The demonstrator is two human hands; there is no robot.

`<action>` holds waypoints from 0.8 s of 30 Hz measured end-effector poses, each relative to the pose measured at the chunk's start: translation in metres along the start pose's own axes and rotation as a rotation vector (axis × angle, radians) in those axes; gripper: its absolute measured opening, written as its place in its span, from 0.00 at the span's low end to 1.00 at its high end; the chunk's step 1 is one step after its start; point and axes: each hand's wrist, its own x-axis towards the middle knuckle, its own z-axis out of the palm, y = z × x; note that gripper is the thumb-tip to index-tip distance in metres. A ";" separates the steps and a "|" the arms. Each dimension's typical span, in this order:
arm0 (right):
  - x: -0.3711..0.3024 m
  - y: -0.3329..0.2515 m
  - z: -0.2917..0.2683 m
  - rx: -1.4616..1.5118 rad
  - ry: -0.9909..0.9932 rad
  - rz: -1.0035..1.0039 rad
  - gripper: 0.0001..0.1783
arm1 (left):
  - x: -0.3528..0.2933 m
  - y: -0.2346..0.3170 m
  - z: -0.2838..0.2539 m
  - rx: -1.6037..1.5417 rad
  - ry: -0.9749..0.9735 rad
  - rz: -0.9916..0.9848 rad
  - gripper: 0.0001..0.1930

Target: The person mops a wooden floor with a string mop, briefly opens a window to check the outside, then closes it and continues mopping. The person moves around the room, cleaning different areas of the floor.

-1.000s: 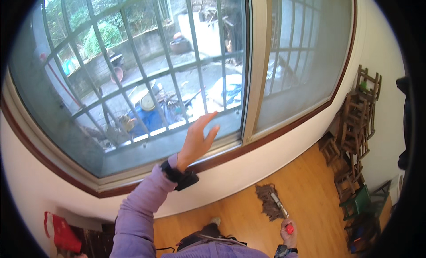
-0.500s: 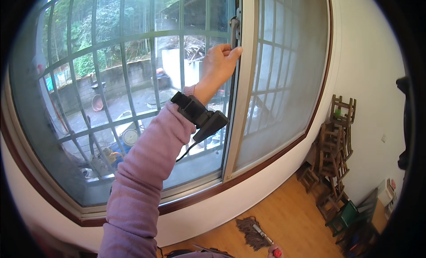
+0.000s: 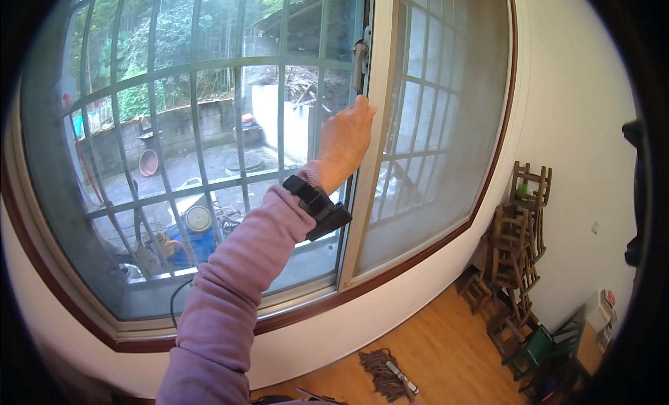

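My left hand (image 3: 345, 139), in a purple sleeve with a black strapped device (image 3: 318, 206) at the wrist, is raised to the upright window frame (image 3: 364, 175). Its fingers are curled closed against the frame's edge, just below the grey window handle (image 3: 359, 65). The back of the hand hides whatever lies between the fingers. My right hand is out of view. Down on the wooden floor lies the brown strand head of a mop (image 3: 380, 370), its metal joint (image 3: 400, 377) pointing toward the lower edge of the picture.
Behind the left glass pane stand green window bars (image 3: 195, 67), with a yard and a blue machine (image 3: 197, 238) beyond. The right pane (image 3: 432, 126) is frosted. Stacked wooden chairs (image 3: 512, 245) and a green chair (image 3: 533, 349) line the right wall.
My left hand has moved down the frame, away from the handle, and its thumb no longer shows. My right hand, at the mop's red grip before, has left the view. The view has shifted slightly.
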 end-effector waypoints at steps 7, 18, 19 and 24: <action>-0.002 0.005 -0.004 -0.039 0.002 0.030 0.22 | 0.003 0.002 0.010 -0.050 -0.037 -0.031 0.09; -0.003 0.013 -0.003 -0.062 -0.019 0.048 0.24 | 0.017 -0.012 -0.011 -0.241 -0.117 -0.307 0.19; -0.004 0.015 -0.004 -0.062 -0.022 0.043 0.24 | 0.017 -0.011 -0.014 -0.323 -0.111 -0.420 0.19; -0.006 0.018 -0.007 -0.073 -0.032 0.047 0.25 | 0.039 -0.008 -0.013 -0.379 -0.067 -0.343 0.17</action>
